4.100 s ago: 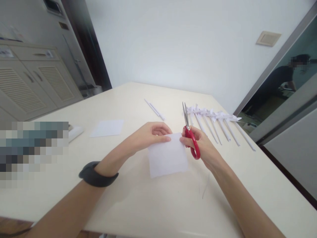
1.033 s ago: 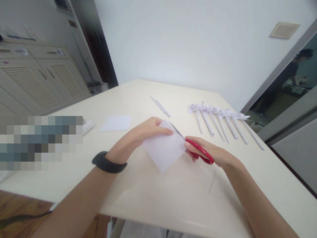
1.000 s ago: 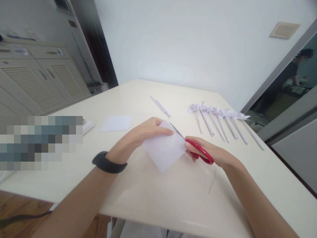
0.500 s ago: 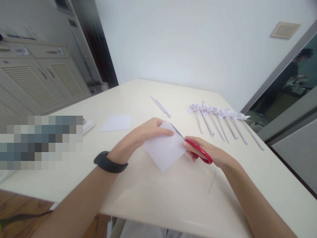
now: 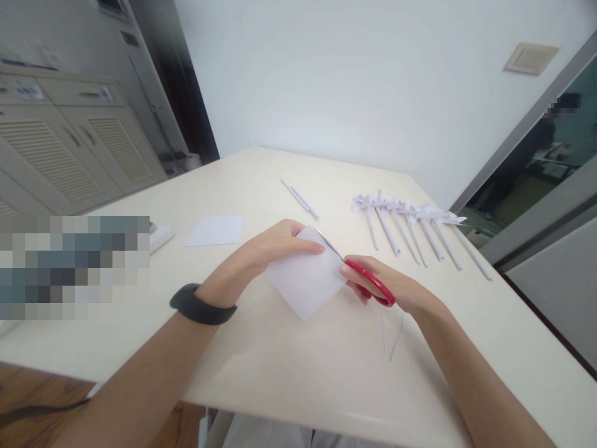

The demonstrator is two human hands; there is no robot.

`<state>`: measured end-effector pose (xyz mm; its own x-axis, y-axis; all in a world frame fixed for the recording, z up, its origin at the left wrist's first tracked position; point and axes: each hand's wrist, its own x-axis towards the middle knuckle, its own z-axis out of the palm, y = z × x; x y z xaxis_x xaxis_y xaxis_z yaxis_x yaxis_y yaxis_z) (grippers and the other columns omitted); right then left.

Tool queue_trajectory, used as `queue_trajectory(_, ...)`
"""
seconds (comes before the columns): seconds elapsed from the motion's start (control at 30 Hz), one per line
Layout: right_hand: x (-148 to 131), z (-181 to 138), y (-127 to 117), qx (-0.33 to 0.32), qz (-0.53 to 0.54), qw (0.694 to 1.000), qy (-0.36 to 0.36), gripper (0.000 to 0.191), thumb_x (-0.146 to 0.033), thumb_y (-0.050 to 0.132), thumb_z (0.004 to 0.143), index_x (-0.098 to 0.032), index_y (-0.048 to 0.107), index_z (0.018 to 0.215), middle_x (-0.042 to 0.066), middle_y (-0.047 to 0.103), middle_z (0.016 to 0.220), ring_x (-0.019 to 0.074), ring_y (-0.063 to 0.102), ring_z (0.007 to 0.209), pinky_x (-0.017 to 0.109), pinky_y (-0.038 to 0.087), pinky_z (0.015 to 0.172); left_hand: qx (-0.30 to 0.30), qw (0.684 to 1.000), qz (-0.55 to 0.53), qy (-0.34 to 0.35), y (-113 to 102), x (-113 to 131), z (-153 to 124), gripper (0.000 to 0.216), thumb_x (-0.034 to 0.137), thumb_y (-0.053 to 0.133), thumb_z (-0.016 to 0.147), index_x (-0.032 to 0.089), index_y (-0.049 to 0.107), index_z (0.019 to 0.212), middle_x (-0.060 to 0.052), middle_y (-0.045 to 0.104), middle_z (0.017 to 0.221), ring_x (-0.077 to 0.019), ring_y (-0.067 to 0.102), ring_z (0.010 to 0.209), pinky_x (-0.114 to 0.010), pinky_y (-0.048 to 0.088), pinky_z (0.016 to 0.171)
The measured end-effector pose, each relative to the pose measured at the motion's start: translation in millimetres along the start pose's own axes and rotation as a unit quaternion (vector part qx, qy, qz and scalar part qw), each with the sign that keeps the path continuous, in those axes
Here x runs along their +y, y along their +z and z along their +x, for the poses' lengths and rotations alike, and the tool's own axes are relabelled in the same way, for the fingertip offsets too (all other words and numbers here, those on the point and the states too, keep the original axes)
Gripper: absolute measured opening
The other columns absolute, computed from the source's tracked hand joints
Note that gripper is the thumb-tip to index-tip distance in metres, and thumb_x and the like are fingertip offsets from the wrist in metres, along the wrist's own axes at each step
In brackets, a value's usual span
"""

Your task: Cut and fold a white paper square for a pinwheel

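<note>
Between the thumb and fingers of my left hand [image 5: 284, 244] is a square sheet of white paper [image 5: 305, 283], held above the table with one corner pointing down toward me. My right hand [image 5: 373, 280] is closed on red-handled scissors [image 5: 375, 283]. Their metal blades lie along the paper's upper right edge, close to my left thumb. Whether the blades are fully together cannot be made out. Two thin paper strips [image 5: 395, 341] lie on the table below my right hand.
Several paper pinwheels [image 5: 410, 211] on rolled sticks lie in a row at the right. Rolled paper sticks [image 5: 299, 199] lie at the back middle, a white sheet [image 5: 214, 230] at the left. The white table [image 5: 261, 386] meets the wall behind. A person [image 5: 541, 137] shows through the doorway.
The whole view has shifted slightly, so everything sits a little further left. My hands, the paper and the scissors keep nearly the same pose.
</note>
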<state>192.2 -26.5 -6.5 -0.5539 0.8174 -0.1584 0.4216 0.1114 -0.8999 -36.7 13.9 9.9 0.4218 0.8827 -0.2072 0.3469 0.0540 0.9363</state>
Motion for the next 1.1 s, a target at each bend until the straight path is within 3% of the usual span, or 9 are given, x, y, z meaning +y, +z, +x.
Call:
queue_trajectory(0.17,-1.4,-0.6,1.1,-0.010,0.012,1.000,-0.004,0.038,-0.052,0.053,0.088,-0.020,0.045,0.069,-0.003,0.046,0.064,0.0120,0.051,0.055,0.023,0.030,0.044,-0.003,1.000,0.000,0.002,-0.7,-1.3,0.9,0.026,0.041,0.072,0.070,0.018,0.070,0.081,-0.006,0.074,0.078,-0.0223,0.070,0.066,-0.025,0.050,0.051)
queue_trajectory(0.37,-2.2,1.2,2.5,-0.020,0.037,0.999,-0.013,0.039,-0.053,0.054,0.087,-0.020,0.046,0.068,-0.003,0.045,0.063,0.0122,0.048,0.055,0.025,0.044,0.053,-0.009,1.000,-0.002,0.004,-1.2,-2.9,2.5,0.026,0.041,0.071,0.071,0.018,0.070,0.082,-0.006,0.074,0.078,-0.0216,0.069,0.066,-0.025,0.050,0.051)
queue_trajectory(0.53,-1.5,0.8,2.0,-0.022,0.050,0.998,-0.016,0.036,-0.049,0.054,0.088,-0.020,0.047,0.068,-0.003,0.044,0.063,0.0117,0.046,0.055,0.027,0.048,0.056,-0.010,1.000,-0.006,0.005,-0.1,-2.2,1.1,0.025,0.041,0.071,0.071,0.018,0.069,0.080,-0.005,0.073,0.075,-0.0208,0.069,0.064,-0.024,0.049,0.051)
queue_trajectory(0.77,-2.0,1.4,4.8,-0.039,0.069,0.997,-0.025,0.036,-0.046,0.056,0.088,-0.020,0.049,0.064,-0.006,0.039,0.052,0.0104,0.039,0.047,0.031,0.052,0.059,-0.016,1.000,-0.010,0.005,0.3,-1.6,1.2,0.023,0.040,0.071,0.071,0.018,0.068,0.079,-0.004,0.072,0.072,-0.0200,0.067,0.062,-0.024,0.048,0.048)
queue_trajectory(0.9,-2.8,0.6,4.6,-0.037,0.074,0.996,-0.023,0.037,-0.043,0.055,0.089,-0.019,0.048,0.062,-0.006,0.039,0.049,0.0098,0.040,0.045,0.027,0.047,0.052,-0.024,1.000,-0.006,0.002,-0.2,-1.8,1.2,0.023,0.039,0.070,0.072,0.018,0.067,0.081,-0.004,0.072,0.073,-0.0190,0.067,0.061,-0.023,0.049,0.048)
queue_trajectory(1.1,0.7,-0.3,-7.0,0.047,0.083,0.995,-0.025,0.034,-0.039,0.050,0.092,-0.019,0.043,0.065,-0.004,0.042,0.058,0.0095,0.039,0.051,0.023,0.030,0.046,-0.051,0.999,0.018,-0.010,-0.3,-3.7,1.5,0.022,0.039,0.072,0.071,0.019,0.063,0.074,-0.001,0.069,0.068,-0.0181,0.067,0.057,-0.022,0.047,0.044)
